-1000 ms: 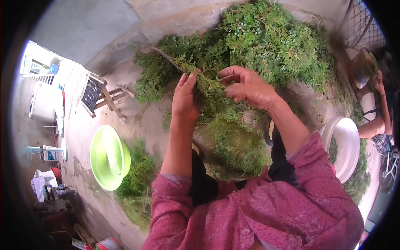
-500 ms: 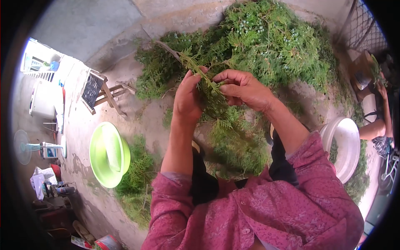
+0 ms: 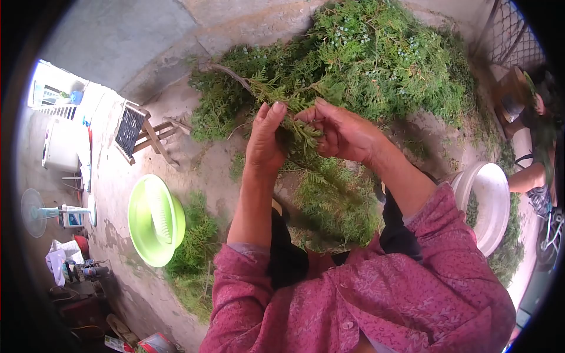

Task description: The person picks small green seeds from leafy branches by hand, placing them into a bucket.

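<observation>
In front of me is a leafy cypress branch (image 3: 272, 92), its bare brown stem pointing up and to the left. My left hand (image 3: 266, 140) is closed on it, thumb upward. My right hand (image 3: 348, 134) has curled fingers at the same branch's side foliage, around a green sprig; the fingertips are partly hidden by leaves. Beyond both hands lies a large heap of cypress branches (image 3: 388, 70) with small pale bluish cones. Below the hands, between my legs, more loose cypress sprigs (image 3: 335, 203) cover the floor.
A light green basin (image 3: 136, 220) stands at left beside further cuttings (image 3: 194, 235). Above it is a small wooden folding stool (image 3: 147, 132). A white tub (image 3: 497, 206) is at my right. Another person's leg (image 3: 527, 179) shows at the far right. A fan (image 3: 35, 213) stands far left.
My right hand has turned slightly, its thumb now raised higher and its fingers more curled at the foliage. The left thumb has shifted a little. At far right, the other person's arm has moved.
</observation>
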The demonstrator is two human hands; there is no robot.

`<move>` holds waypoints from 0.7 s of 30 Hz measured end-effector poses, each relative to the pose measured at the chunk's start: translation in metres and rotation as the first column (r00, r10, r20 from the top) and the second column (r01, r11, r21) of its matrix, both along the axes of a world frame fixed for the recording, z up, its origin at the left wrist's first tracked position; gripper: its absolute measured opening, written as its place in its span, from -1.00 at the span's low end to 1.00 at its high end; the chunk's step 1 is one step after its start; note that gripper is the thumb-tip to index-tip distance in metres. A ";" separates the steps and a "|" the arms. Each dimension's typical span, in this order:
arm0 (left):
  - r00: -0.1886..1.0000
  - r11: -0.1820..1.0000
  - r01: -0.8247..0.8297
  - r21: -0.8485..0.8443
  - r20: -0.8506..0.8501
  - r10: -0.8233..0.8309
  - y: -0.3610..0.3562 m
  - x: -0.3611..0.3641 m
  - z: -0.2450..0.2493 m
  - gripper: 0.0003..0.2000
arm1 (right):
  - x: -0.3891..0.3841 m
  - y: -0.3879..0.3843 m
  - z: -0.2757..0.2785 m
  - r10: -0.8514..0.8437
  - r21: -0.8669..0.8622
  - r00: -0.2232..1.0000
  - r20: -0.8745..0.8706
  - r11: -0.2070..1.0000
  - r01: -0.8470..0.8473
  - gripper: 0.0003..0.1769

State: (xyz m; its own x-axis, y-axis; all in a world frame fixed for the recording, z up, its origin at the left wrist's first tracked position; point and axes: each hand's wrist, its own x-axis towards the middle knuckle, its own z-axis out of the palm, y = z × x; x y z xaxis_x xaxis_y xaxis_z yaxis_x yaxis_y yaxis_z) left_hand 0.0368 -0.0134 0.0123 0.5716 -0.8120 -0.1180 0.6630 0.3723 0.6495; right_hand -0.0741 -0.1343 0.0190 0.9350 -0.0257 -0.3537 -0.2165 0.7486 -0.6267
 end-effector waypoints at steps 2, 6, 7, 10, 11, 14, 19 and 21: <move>1.000 1.000 0.004 -0.010 0.003 -0.004 -0.001 -0.002 -0.001 -0.61 | -0.001 0.000 -0.004 0.019 0.006 1.000 -0.008 1.000 -0.019 -0.78; 0.995 0.996 -0.065 0.056 0.074 0.061 -0.002 -0.003 -0.003 -0.65 | -0.004 0.007 0.003 0.003 -0.032 1.000 0.014 0.999 -0.003 -0.84; 0.993 0.994 -0.093 0.066 0.074 0.088 -0.002 -0.004 -0.002 -0.68 | -0.004 0.007 0.002 0.003 -0.031 1.000 0.014 1.000 -0.002 -0.84; 0.996 0.997 -0.054 0.059 0.080 0.049 -0.001 -0.003 -0.002 -0.77 | -0.002 0.006 -0.007 -0.018 -0.066 0.999 0.046 0.998 0.021 -0.86; 0.996 0.997 -0.053 0.059 0.079 0.048 -0.002 -0.004 0.000 -0.77 | -0.001 0.004 -0.009 -0.031 -0.058 0.998 0.046 0.998 0.033 -0.86; 0.993 0.988 -0.086 0.126 0.092 0.075 -0.004 -0.009 0.007 -0.90 | -0.001 0.003 -0.007 -0.070 -0.083 0.996 0.052 0.994 0.074 -0.85; 0.977 0.984 -0.093 0.150 0.206 0.061 -0.002 -0.005 0.004 -0.93 | -0.001 0.007 -0.005 -0.130 -0.130 0.989 0.068 0.982 0.138 -0.85; 0.971 0.978 -0.127 0.166 0.220 0.089 -0.003 -0.007 0.001 -0.94 | -0.002 0.013 -0.001 -0.212 -0.215 0.967 0.140 0.947 0.239 -0.86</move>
State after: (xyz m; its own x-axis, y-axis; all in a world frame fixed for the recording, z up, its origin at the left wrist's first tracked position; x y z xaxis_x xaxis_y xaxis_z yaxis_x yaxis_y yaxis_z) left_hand 0.0303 -0.0167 0.0137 0.6820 -0.7210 -0.1226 0.4665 0.2997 0.8322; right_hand -0.0760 -0.1217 0.0180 0.9290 -0.3078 -0.2055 0.0236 0.6034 -0.7971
